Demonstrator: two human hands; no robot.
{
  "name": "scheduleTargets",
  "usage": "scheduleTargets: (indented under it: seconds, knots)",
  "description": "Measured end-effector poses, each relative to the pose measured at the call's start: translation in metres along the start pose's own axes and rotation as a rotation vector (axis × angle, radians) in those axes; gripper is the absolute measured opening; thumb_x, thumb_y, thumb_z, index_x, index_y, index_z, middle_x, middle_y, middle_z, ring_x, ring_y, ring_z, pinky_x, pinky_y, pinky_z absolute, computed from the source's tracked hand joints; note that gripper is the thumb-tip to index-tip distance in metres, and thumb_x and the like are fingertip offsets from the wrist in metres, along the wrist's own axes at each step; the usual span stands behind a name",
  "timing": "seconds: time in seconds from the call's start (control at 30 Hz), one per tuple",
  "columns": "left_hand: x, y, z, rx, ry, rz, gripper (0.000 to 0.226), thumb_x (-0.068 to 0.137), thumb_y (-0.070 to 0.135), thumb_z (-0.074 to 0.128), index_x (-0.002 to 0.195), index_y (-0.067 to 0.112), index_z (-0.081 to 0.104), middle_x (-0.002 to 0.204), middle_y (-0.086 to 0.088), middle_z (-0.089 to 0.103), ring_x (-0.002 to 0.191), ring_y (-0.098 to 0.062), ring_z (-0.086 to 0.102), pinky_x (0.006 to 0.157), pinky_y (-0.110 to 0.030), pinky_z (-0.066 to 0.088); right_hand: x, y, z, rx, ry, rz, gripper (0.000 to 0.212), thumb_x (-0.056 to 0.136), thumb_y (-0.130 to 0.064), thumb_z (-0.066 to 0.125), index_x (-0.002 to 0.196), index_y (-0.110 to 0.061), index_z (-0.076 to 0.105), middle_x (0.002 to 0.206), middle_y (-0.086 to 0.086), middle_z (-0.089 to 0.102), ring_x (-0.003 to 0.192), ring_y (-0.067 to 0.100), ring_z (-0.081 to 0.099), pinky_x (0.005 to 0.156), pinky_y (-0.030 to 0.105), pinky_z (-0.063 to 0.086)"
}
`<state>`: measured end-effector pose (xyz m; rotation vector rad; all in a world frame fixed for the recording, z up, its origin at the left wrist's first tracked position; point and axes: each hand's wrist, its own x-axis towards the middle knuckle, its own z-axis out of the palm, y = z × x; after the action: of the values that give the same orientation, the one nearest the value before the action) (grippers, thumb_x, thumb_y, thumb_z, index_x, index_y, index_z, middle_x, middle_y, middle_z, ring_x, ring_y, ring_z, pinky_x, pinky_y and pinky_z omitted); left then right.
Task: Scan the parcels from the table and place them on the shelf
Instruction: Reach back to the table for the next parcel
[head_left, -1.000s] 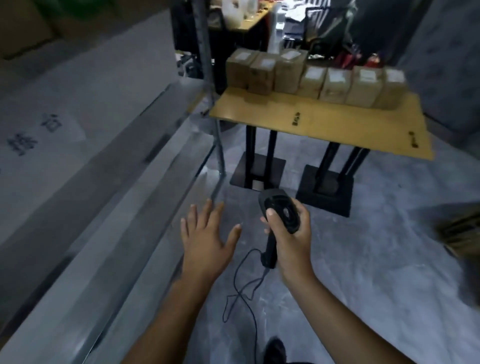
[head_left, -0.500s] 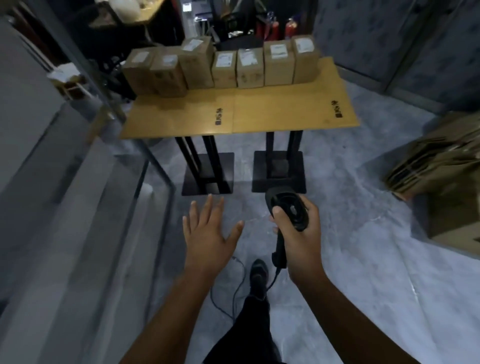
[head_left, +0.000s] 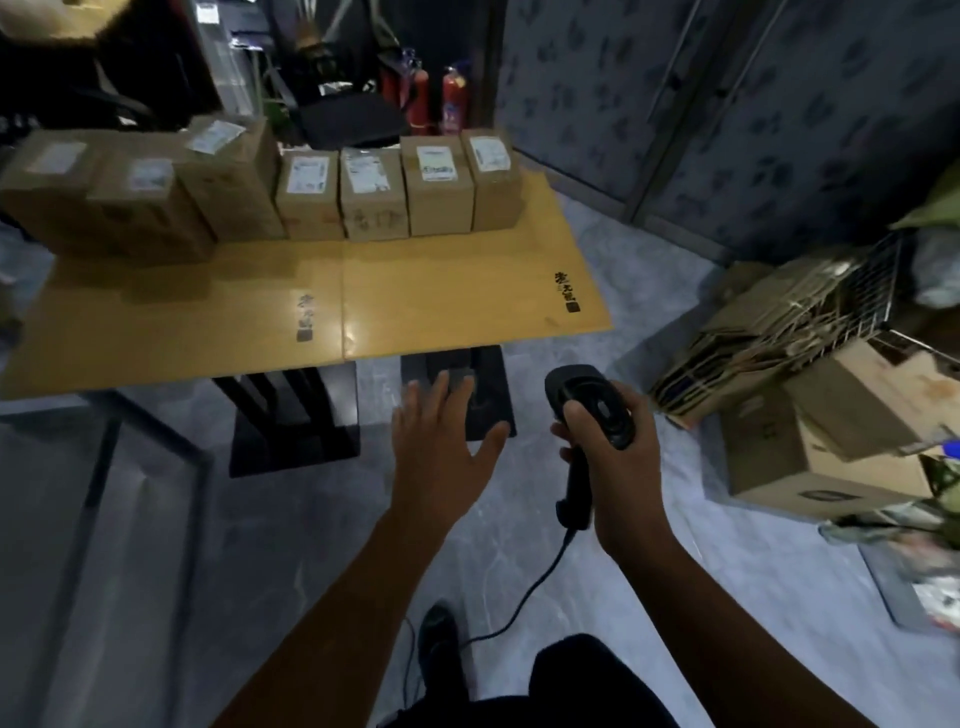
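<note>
I see a black scanner under the right fingers, its cable black too. Beyond the left fingertips is a honey-yellow table with black stamped marks, brown boxes with white labels and red extinguishers. Below the fingers is the floor — grey, marbled.

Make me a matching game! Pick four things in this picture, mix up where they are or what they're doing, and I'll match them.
Things:
1. brown cardboard parcels with white labels
2. black handheld scanner
3. red fire extinguishers
4. left hand

Places or states:
A. gripped in the right hand
B. open, holding nothing
C. in a row on the yellow wooden table
D. standing behind the table

Pairs: 1-C, 2-A, 3-D, 4-B
</note>
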<state>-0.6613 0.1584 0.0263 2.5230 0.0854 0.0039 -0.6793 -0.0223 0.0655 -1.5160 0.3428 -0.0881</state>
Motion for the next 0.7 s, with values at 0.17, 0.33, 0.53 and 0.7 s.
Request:
scheduleTargets:
  seconds: [0.17,0.33,0.53,0.7]
  knots:
    - [0.061,0.011,0.018,-0.026,-0.006,0.041,0.091,0.090,0.080,0.031,0.161,0.023,0.033,0.171,-0.003,0.023,0.159,-0.031,0.006,0.127,-0.051,0.007,0.057,-0.004,-0.007,-0.009,0.047,0.018,0.066,0.082,-0.045,0.085,0.138,-0.032,0.053,0.128,0.002,0.069,0.111,0.028,0.074,0.083,0.038,0.061]
    - [0.118,0.013,0.049,-0.019,0.004,0.040,0.090,0.089,0.077,0.029,0.157,0.019,0.042,0.167,-0.005,0.031,0.158,-0.034,0.013,0.126,-0.056,0.014,0.129,0.005,-0.011,0.012,0.062,0.049,0.066,0.078,-0.049,0.085,0.134,-0.036,0.054,0.127,0.003,0.069,0.111,0.029,0.074,0.084,0.041,0.061]
    - [0.197,0.047,0.063,0.029,-0.012,-0.035,0.092,0.087,0.080,0.026,0.159,0.026,0.036,0.171,0.002,0.021,0.160,-0.024,0.001,0.126,-0.046,0.000,0.234,0.000,-0.013,0.058,-0.039,0.067,0.062,0.079,-0.052,0.084,0.133,-0.042,0.055,0.129,0.000,0.069,0.115,0.026,0.072,0.101,0.056,0.058]
    - [0.267,0.087,0.070,0.067,0.007,-0.032,0.084,0.092,0.075,0.036,0.159,0.025,0.038,0.171,0.001,0.022,0.160,-0.024,0.003,0.126,-0.045,0.000,0.306,-0.012,-0.017,0.049,-0.103,0.080,0.071,0.072,-0.063,0.083,0.134,-0.041,0.055,0.129,-0.005,0.068,0.115,0.024,0.072,0.100,0.056,0.058]
